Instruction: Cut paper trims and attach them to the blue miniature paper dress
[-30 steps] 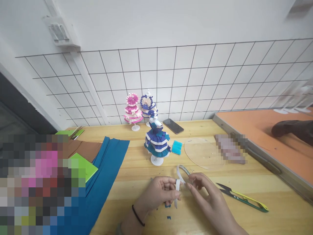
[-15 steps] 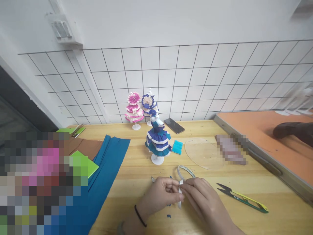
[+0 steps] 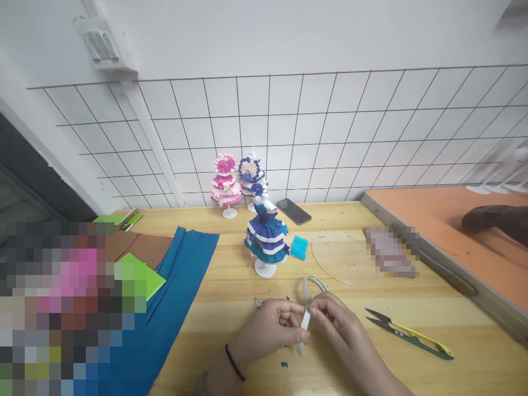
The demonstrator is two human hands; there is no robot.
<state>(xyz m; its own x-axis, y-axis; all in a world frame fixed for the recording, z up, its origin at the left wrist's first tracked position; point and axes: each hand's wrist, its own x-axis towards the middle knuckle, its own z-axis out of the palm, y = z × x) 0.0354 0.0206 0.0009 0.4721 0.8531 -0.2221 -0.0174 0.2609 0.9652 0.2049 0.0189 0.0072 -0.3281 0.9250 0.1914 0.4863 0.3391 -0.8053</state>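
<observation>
Between my two hands is a narrow white strip of tape (image 3: 305,319), with its far part curling in a loop above my fingers. My left hand (image 3: 274,329) pinches the strip between thumb and fingers; its short end hangs below the thumb. The fingertips of my right hand (image 3: 340,324) close on the strip just beside. Beyond my hands stands a small mannequin in a tiered blue, white and teal dress (image 3: 267,234) on a white round base. Yellow and green thread snips (image 3: 412,335) lie to the right of my right hand, blades apart.
Small blue scraps (image 3: 284,364) lie around my left hand. Blue cloth (image 3: 185,275) and a green card (image 3: 142,278) are at left. Behind stand a pink dress figure (image 3: 226,184) and another blue one (image 3: 249,170). A phone (image 3: 293,211), turquoise strips (image 3: 299,248) and a clear disc (image 3: 344,258) lie further back.
My right fingers have drawn back slightly and lifted, baring more of the white strip. The strip now slants, and its loop has shifted a little to the right. My left hand stays nearly still.
</observation>
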